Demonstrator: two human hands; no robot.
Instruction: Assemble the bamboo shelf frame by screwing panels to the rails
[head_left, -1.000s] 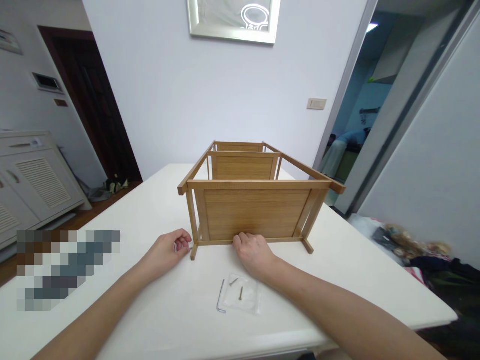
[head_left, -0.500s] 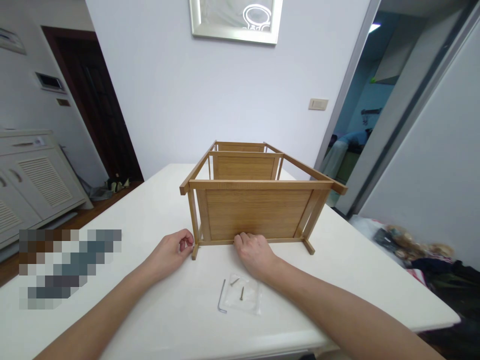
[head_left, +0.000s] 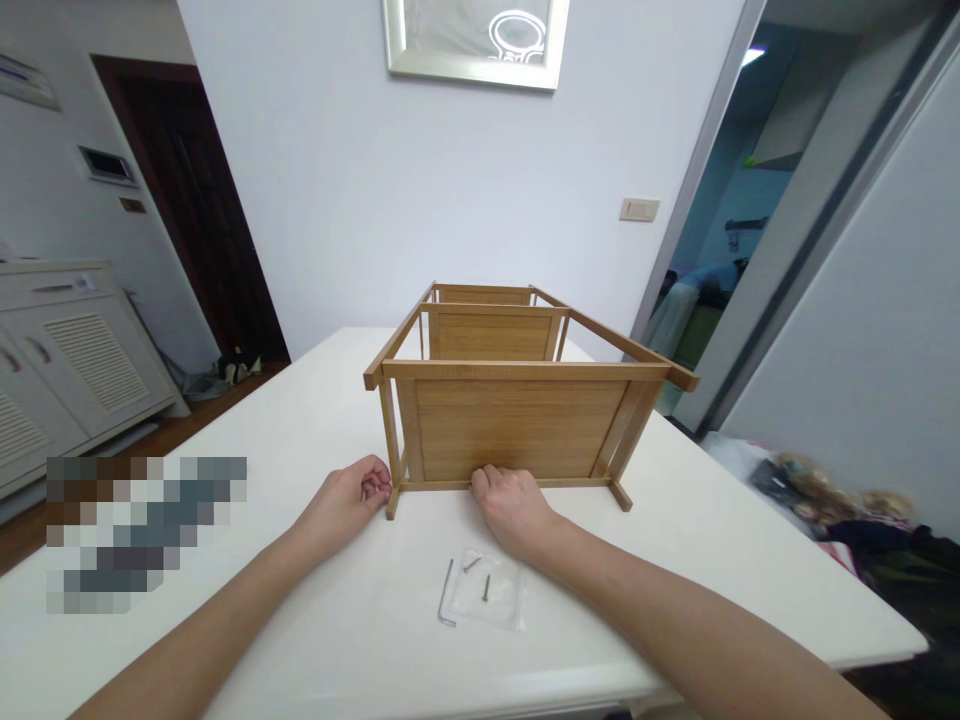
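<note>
A wooden shelf frame (head_left: 517,425) with panels lies on its side on the white table, its end facing me. My right hand (head_left: 514,505) is closed over the lower rail of the near panel, fingers curled behind its edge. At the lower left corner, my left hand (head_left: 364,492) touches the end of the leg with its fingers curled in a pinch. Whatever sits between those fingertips is too small to make out. In front of the shelf, a clear plastic bag (head_left: 502,605) has two screws (head_left: 486,587) on or in it. An L-shaped hex key (head_left: 445,595) lies beside the bag.
The white table (head_left: 315,640) runs up to the wall, where a framed picture (head_left: 476,45) hangs. A blurred-out patch (head_left: 142,540) covers something on the left. Clothes and bags (head_left: 847,500) are heaped beyond the table's right edge.
Both hands keep their places at the shelf. The whole view has shifted very slightly; nothing on the table has visibly moved.
</note>
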